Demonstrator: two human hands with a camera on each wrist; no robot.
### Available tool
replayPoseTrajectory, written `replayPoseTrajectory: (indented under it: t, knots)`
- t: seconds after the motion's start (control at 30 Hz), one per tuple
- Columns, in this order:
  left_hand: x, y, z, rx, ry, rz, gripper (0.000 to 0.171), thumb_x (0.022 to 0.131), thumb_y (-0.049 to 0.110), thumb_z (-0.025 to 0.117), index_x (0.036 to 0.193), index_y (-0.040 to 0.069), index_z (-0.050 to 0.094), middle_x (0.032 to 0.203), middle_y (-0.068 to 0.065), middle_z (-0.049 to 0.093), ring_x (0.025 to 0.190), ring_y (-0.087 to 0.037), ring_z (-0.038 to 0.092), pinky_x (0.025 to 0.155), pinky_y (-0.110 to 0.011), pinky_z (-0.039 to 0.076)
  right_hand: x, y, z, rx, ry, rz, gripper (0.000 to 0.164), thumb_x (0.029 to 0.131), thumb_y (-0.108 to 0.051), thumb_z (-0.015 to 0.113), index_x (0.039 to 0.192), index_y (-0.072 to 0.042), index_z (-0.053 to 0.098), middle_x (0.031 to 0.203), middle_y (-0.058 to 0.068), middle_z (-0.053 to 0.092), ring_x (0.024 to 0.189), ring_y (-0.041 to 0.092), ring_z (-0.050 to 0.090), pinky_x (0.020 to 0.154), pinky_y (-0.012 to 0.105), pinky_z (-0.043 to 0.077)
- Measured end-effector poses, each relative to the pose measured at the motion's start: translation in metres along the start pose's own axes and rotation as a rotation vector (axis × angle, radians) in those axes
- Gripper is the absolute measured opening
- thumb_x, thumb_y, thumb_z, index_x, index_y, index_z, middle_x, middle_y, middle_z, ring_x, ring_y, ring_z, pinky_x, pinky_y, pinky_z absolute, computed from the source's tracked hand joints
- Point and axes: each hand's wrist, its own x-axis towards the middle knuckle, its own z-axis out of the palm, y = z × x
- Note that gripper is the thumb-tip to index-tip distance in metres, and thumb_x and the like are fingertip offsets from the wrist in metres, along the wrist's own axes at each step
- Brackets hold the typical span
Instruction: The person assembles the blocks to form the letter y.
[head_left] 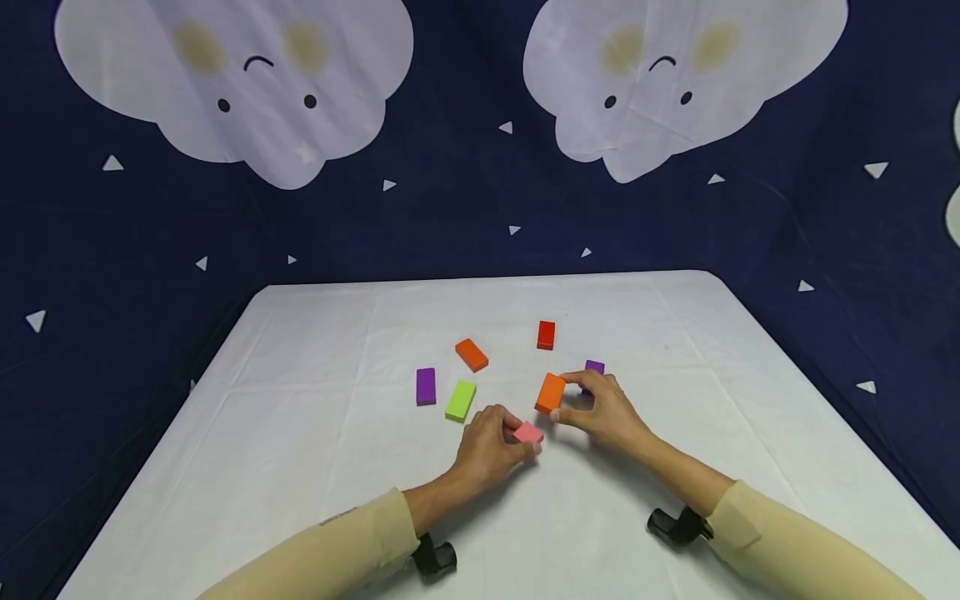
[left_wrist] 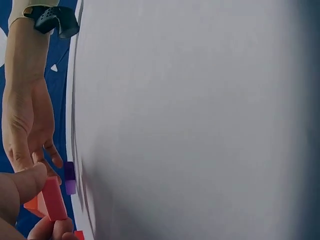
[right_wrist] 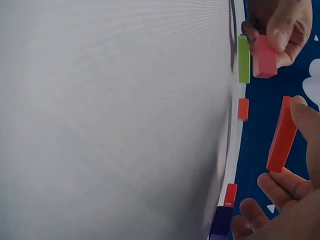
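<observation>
A pink block is pinched between the thumb and fingers of my left hand. My right hand holds an orange block by its ends, thumb on one and fingertips on the other. The two blocks are close together but apart, as the right wrist view shows with the pink block and the orange block. Behind the right hand lies a purple block, partly hidden by the fingers. Left of my left hand is a lime green block.
On the white-covered table also lie a second purple block, another orange block and a red block. A dark blue cloth with clouds hangs behind the table.
</observation>
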Motion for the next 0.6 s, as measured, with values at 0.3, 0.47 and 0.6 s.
replayPoseTrajectory:
  t: [0.3,0.47,0.6]
  knots:
    - [-0.001,-0.003,0.003,0.024,-0.007,-0.016,0.033,0.074,0.027,0.079,0.091,0.008,0.059,0.083,-0.002,0.057,0.079,-0.011,0.046,0.071,-0.025,0.034,-0.008,0.001,0.007,-0.001,-0.023,0.003,0.062,0.072,-0.045,0.078,0.123,-0.015,0.060,0.125,0.007,0.060,0.112,0.027,0.047,0.093,0.047,0.041]
    - [-0.003,-0.004,0.005,0.045,-0.013,-0.011,0.033,0.074,0.029,0.079,0.090,0.009,0.059,0.080,-0.001,0.055,0.077,-0.010,0.044,0.073,-0.027,0.031,-0.012,0.002,0.011,0.006,-0.032,0.012,0.061,0.071,-0.047,0.078,0.121,-0.016,0.060,0.125,0.006,0.059,0.116,0.029,0.046,0.094,0.049,0.039]
    - [-0.004,-0.005,0.006,0.068,-0.008,0.013,0.033,0.073,0.029,0.079,0.089,0.009,0.059,0.079,-0.001,0.055,0.076,-0.010,0.044,0.073,-0.027,0.030,-0.014,0.003,0.014,-0.011,-0.029,0.009,0.060,0.071,-0.045,0.078,0.120,-0.016,0.061,0.122,0.006,0.060,0.113,0.028,0.047,0.091,0.044,0.039]
